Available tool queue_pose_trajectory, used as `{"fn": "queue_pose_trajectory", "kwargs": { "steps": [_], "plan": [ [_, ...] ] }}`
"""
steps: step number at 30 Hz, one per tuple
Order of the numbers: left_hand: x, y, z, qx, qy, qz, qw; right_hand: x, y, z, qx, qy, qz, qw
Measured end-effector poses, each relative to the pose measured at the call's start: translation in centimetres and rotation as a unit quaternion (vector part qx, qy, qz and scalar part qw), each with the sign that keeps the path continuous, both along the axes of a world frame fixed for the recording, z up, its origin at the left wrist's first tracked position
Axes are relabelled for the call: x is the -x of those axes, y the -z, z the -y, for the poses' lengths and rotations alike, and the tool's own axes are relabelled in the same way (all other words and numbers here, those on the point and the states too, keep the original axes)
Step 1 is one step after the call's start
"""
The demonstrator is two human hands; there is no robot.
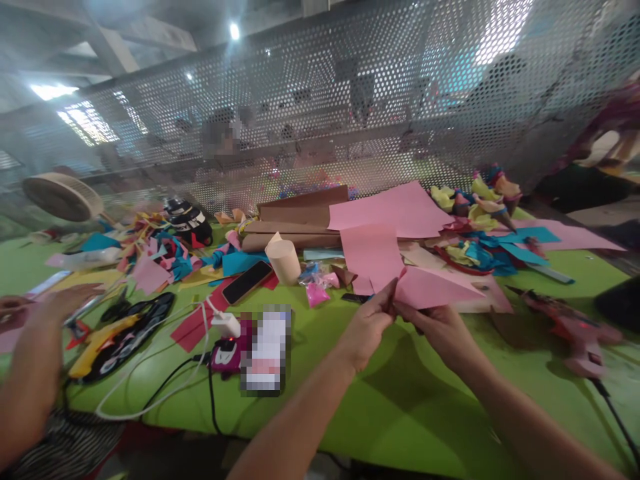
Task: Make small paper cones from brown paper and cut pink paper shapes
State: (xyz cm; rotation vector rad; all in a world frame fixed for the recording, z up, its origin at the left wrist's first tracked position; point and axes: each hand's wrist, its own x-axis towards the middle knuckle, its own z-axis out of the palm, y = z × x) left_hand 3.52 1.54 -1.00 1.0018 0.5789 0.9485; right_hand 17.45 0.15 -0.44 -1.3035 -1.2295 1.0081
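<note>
Both my hands hold a folded piece of pink paper (440, 288) just above the green table (400, 413). My left hand (373, 327) pinches its left corner with thumb and fingers. Gripping the lower edge, my right hand (440, 327) has its fingers partly hidden beneath the sheet. The paper comes to a point on the right. Behind it lie larger pink sheets (370, 257), and a dark-handled tool (356, 298) lies close to my left hand, partly covered.
A pink glue gun (575, 327) lies at the right, its cord trailing off. Left stand a paper roll (283, 261), phones (247, 283), a power adapter (227, 353) with cables and a yellow glue gun (103, 347). A co-worker's arm (35, 360) reaches in. Perforated metal (300, 133) borders the back.
</note>
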Motion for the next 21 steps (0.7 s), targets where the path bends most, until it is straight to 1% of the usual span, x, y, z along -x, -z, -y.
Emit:
{"fn": "queue_pose_trajectory", "kwargs": {
  "steps": [5, 7, 11, 12, 14, 17, 19, 21],
  "plan": [
    [0.0, 0.8, -0.2, -0.022, -0.022, -0.021, 0.999, -0.1, 0.4, 0.0, 0.020, 0.004, -0.006, 1.000],
    [0.0, 0.8, -0.2, -0.029, -0.032, -0.033, 0.999, -0.2, 0.7, 0.1, 0.028, 0.005, -0.006, 1.000],
    [0.4, 0.3, -0.2, -0.027, -0.067, -0.058, 0.996, -0.8, 1.3, 0.2, 0.033, 0.046, -0.026, 0.998],
    [0.6, 0.2, -0.2, -0.025, -0.075, -0.064, 0.995, -1.1, 1.5, 0.2, 0.027, 0.047, -0.035, 0.998],
    [0.9, 0.1, -0.5, -0.025, -0.090, -0.075, 0.993, -1.8, 1.7, 0.1, 0.009, 0.025, -0.044, 0.999],
    [1.3, 0.1, -0.9, -0.029, -0.108, -0.085, 0.990, -3.0, 1.8, -0.1, -0.011, -0.010, -0.012, 1.000],
    [1.5, 0.1, -1.1, -0.026, -0.111, -0.082, 0.990, -3.4, 1.7, -0.2, -0.029, 0.006, 0.010, 1.000],
    [1.5, 0.1, -1.3, -0.013, -0.110, -0.070, 0.991, -3.4, 1.7, -0.3, -0.072, 0.046, 0.021, 0.996]
  ]
}}
